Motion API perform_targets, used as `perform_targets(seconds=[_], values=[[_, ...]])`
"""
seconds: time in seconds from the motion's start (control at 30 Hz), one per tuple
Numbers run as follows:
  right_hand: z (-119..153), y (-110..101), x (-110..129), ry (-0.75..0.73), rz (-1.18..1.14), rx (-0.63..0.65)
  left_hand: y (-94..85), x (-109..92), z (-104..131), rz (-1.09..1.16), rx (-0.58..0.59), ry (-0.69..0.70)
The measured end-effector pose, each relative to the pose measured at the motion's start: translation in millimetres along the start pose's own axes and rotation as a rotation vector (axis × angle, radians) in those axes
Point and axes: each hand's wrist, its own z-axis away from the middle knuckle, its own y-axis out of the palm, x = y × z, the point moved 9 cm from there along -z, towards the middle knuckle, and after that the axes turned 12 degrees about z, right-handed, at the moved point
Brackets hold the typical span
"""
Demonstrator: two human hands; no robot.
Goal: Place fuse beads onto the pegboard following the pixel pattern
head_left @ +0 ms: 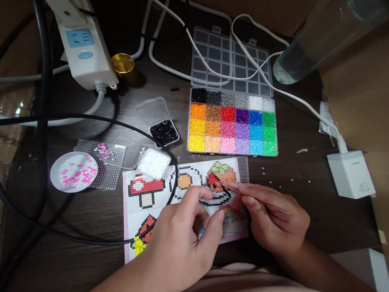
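Observation:
Pink tweezers (263, 200) are pinched in my right hand (278, 216), their tips over red beads (213, 179) on a clear pegboard (243, 171). Beneath the pegboard lies a sheet of pixel patterns (134, 218), showing a mushroom, an egg and other figures. My left hand (192, 233) rests over the middle of the sheet, thumb and fingers curved apart, with nothing visible between them. Black beads form curved lines beside and below the red ones. Yellow beads (139, 245) lie at the sheet's lower left, near my left forearm.
Behind the sheet sits an open bead box (230, 122). Small boxes hold black beads (163, 132) and white beads (154, 163). A white dish (74, 172) stands left. A black cable (91, 115) crosses the sheet; a power strip (88, 57) and charger (351, 174) flank the area.

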Motion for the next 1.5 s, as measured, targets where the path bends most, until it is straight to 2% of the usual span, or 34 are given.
perform_targets(seconds=[0.73,0.9,1.1,1.5], values=[[1.7,0.0,-2.4,0.011,0.004,-0.002,-1.2,0.3,-1.7,0.002,0.003,-0.01],[0.3,0.2,-1.1,0.006,0.011,0.005,4.1,2.0,-2.8,0.016,0.054,-0.02],[-0.4,1.5,-0.7,0.0,-0.005,0.014,7.3,5.0,-7.7,-0.022,0.086,-0.083],[-1.4,2.1,0.9,-0.008,-0.022,0.025,10.0,2.4,-14.8,-0.142,0.085,-0.081]])
